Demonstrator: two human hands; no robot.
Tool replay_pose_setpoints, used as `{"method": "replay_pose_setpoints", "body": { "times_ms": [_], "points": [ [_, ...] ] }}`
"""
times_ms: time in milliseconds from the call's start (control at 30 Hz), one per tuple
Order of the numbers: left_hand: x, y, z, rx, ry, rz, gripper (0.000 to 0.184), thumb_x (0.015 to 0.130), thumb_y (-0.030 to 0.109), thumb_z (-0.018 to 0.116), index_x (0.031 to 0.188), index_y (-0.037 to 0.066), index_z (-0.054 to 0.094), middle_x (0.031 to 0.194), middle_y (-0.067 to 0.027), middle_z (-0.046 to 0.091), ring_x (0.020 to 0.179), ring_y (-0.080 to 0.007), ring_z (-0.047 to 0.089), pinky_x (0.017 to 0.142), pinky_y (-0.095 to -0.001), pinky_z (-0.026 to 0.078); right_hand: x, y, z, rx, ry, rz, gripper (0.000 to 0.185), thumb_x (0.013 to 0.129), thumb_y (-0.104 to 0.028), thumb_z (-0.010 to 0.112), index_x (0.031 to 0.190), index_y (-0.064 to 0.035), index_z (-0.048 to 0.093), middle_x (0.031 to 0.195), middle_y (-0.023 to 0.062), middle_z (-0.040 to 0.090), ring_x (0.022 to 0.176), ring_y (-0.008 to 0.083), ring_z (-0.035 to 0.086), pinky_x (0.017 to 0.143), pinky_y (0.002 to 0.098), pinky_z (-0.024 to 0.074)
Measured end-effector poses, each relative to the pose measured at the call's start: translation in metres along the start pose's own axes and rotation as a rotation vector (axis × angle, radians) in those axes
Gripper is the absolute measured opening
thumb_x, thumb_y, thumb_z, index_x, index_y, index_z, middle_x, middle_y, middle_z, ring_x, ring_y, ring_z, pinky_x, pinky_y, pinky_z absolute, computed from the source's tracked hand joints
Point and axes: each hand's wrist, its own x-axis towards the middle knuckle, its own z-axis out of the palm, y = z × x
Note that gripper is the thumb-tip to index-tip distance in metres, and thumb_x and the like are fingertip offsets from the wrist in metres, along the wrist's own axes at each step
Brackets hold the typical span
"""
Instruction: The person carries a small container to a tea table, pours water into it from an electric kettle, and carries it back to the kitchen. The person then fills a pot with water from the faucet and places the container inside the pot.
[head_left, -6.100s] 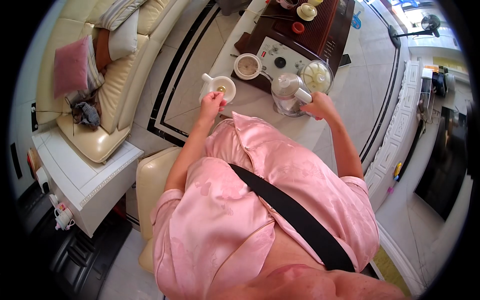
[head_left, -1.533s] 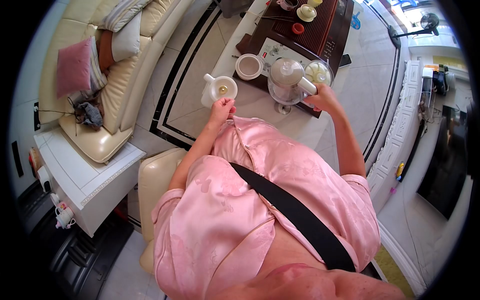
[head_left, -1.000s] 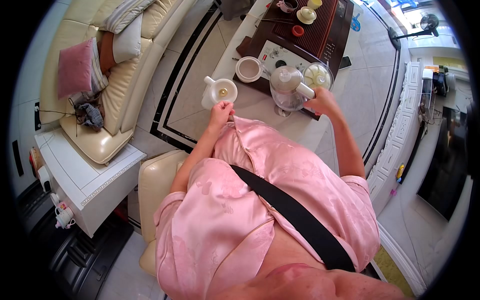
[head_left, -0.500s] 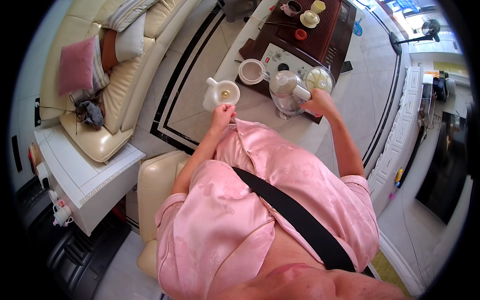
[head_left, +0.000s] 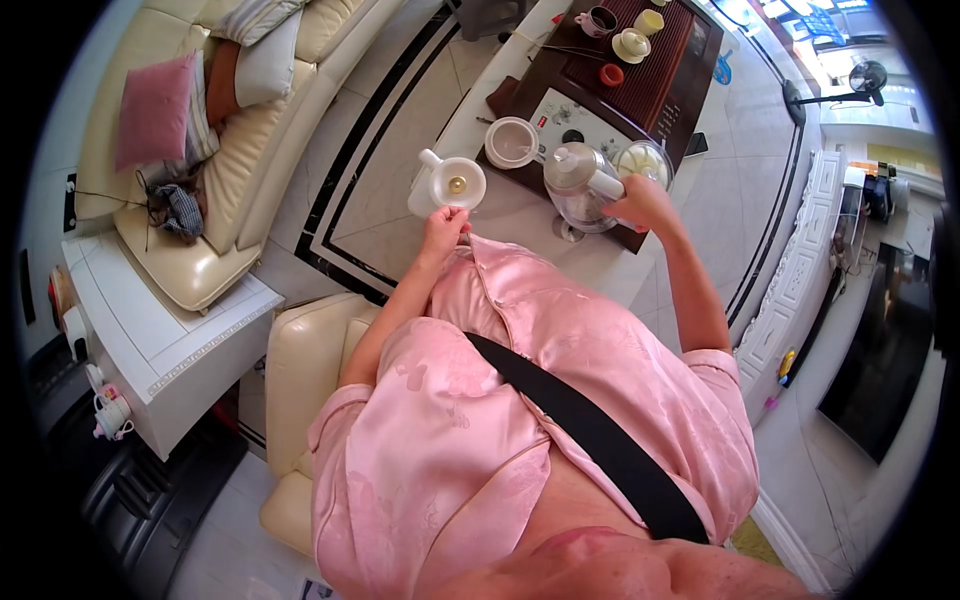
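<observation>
My right hand [head_left: 640,203] is closed around the handle of a clear glass kettle [head_left: 577,190] with a lid, above the near side of the tea tray. Close behind that hand is a clear round pot [head_left: 641,160] with a pale inside. My left hand [head_left: 446,231] is closed, fingertips pinched together, beside the hem of the pink shirt [head_left: 500,262]; what they hold, if anything, is too small to make out. Just beyond it stands a white cup [head_left: 470,195] with a side handle and a small yellowish spot inside.
A dark wooden tea tray [head_left: 540,75] lies on the light table, with a white bowl [head_left: 512,142], a red ring-shaped item [head_left: 610,75], a lidded cup [head_left: 631,46] and a mug [head_left: 597,21]. A phone [head_left: 696,144] lies at its right edge. A cream sofa [head_left: 250,180] is at left.
The view has shifted slightly, so the table things appear a little further right and lower. Both hands keep nearly the same pose, the right one still on the kettle handle.
</observation>
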Motion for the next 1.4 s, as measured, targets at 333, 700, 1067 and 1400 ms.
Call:
{"method": "replay_pose_setpoints", "body": {
  "times_ms": [333, 700, 1067, 1400],
  "points": [
    [0.004, 0.003, 0.002, 0.007, -0.009, 0.013, 0.017, 0.085, 0.02, 0.059, 0.087, 0.004, 0.06, 0.073, -0.0033, 0.061, 0.063, -0.0081, 0.056, 0.051, -0.0211, 0.045, 0.003, 0.013, 0.007, 0.078, 0.028, 0.021, 0.035, 0.065, -0.026, 0.071, 0.087, 0.0011, 0.068, 0.066, 0.0102, 0.064, 0.051, 0.0203, 0.062, 0.048, 0.031, 0.0523],
    [0.007, 0.005, 0.004, 0.021, -0.045, 0.019, 0.017, 0.085, 0.019, 0.059, 0.09, 0.002, 0.06, 0.075, -0.0045, 0.06, 0.063, -0.0089, 0.056, 0.051, -0.0225, 0.047, 0.0, 0.019, 0.01, 0.096, 0.048, 0.038, 0.034, 0.064, -0.025, 0.07, 0.087, 0.0002, 0.067, 0.065, 0.0107, 0.063, 0.051, 0.0209, 0.062, 0.049, 0.0315, 0.0523],
    [0.002, 0.005, 0.007, -0.022, -0.047, 0.012, 0.017, 0.086, 0.018, 0.059, 0.09, 0.002, 0.059, 0.074, -0.006, 0.059, 0.059, -0.0093, 0.054, 0.05, -0.0231, 0.048, 0.002, 0.005, 0.003, -0.017, 0.019, -0.007, 0.031, 0.064, -0.023, 0.067, 0.084, 0.0, 0.067, 0.06, 0.0115, 0.062, 0.046, 0.0211, 0.06, 0.046, 0.0311, 0.0507],
    [0.0, 0.001, 0.005, 0.007, -0.059, -0.027, 0.014, 0.087, 0.02, 0.058, 0.092, 0.008, 0.061, 0.075, -0.0012, 0.062, 0.066, -0.0078, 0.057, 0.058, -0.0213, 0.047, -0.001, 0.003, 0.001, -0.001, 0.024, -0.008, 0.032, 0.065, -0.024, 0.067, 0.088, -0.0019, 0.068, 0.061, 0.0104, 0.063, 0.046, 0.0202, 0.06, 0.045, 0.0312, 0.0509]
  ]
}}
